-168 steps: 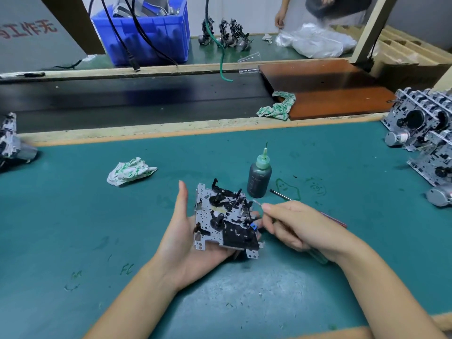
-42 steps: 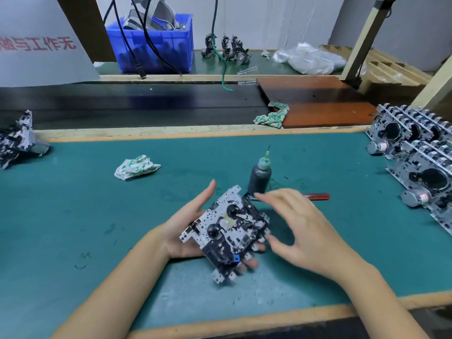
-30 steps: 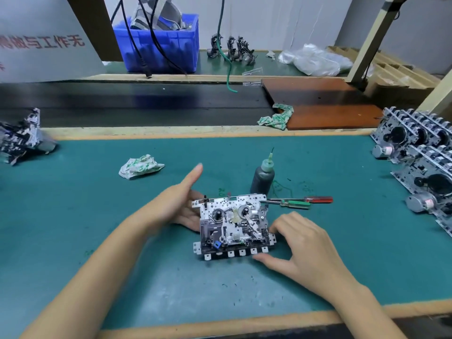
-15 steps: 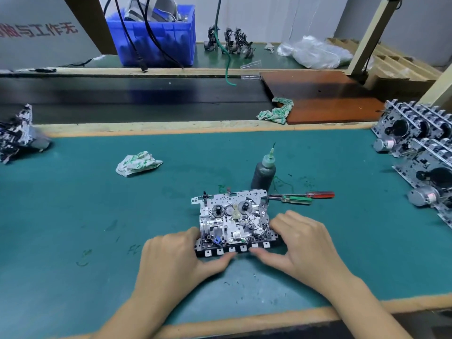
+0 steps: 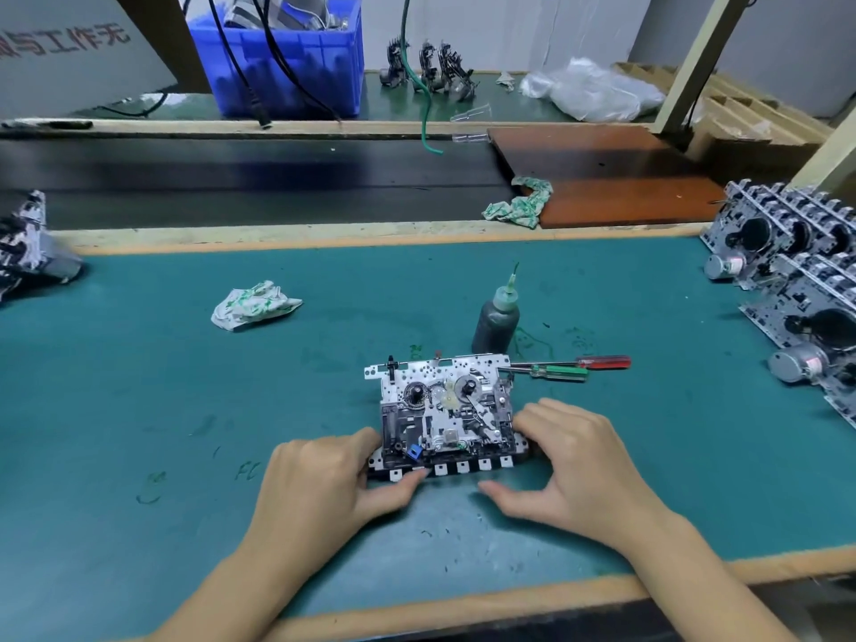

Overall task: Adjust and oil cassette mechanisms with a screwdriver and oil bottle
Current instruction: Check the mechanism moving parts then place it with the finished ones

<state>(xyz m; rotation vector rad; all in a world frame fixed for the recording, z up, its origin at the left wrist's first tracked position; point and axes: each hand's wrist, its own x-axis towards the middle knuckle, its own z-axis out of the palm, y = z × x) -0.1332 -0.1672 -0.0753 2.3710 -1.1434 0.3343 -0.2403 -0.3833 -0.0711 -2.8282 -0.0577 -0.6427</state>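
While both hands bracket it, the cassette mechanism [image 5: 444,412] lies flat on the green bench mat [image 5: 139,410], a little nearer the front edge than the back, its long axis running left to right along that edge. Its row of white key tabs faces the person and its two reel hubs face up. The left hand [image 5: 324,484] curls round the mechanism's front left corner, thumb tip pressed against the key row, fingers folded at the left side. The right hand [image 5: 579,465] grasps the right end, fingers bent over that edge, thumb stretched along the mat just in front of the keys without clearly touching them. Both forearms come in from the bench's front edge. Just behind the mechanism's right rear corner stands the oil bottle [image 5: 496,319], upright, nozzle up. To its right lie a green-handled screwdriver [image 5: 558,373] and a red-handled screwdriver [image 5: 602,362], side by side, tips pointing left toward the mechanism.
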